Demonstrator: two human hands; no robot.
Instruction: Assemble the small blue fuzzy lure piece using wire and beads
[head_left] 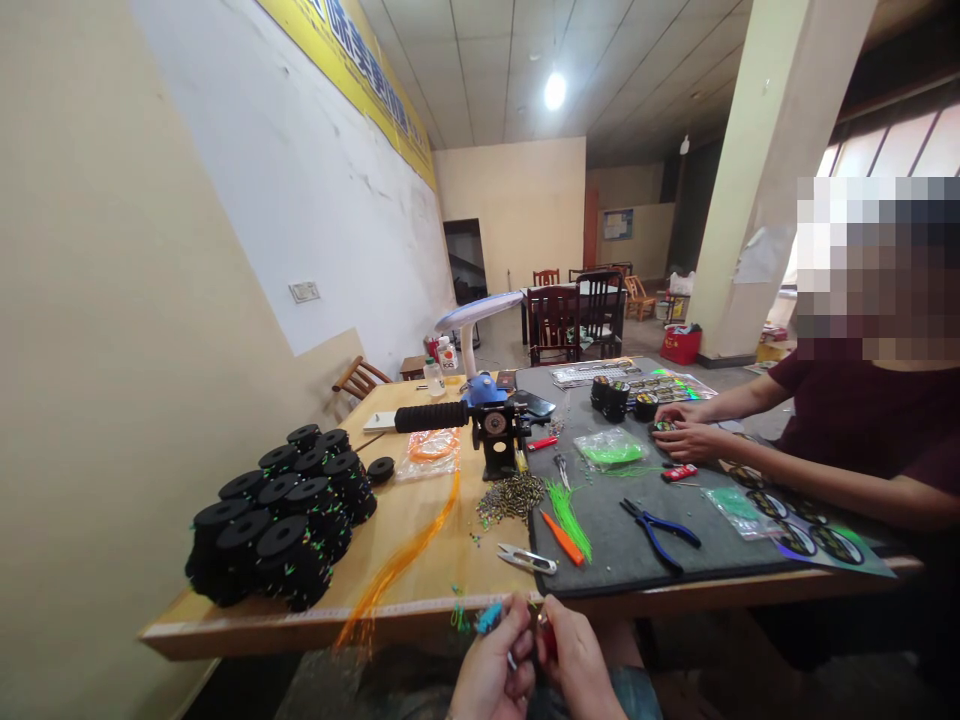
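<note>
Left hand: the left hand (491, 672) is low at the near edge, fingers curled in, tips pinching a small blue piece (487, 618).
Right hand: the right hand (576, 668) is just beside it, fingers closed around a small red piece (547, 640), mostly hidden.
Where held: both pieces sit below the near rim of the wooden table (420, 525), off its surface.
Nearest on table: thread snips (527, 559), an orange strand bundle (397, 565), and green strands (570, 515) on the grey mat (622, 545).
Further in: blue-handled pliers (660, 528) and a heap of metal beads (511, 496).
Left: stacked black spools (281, 515).
Right: a co-worker's hands (686, 435) rest on the mat.
</note>
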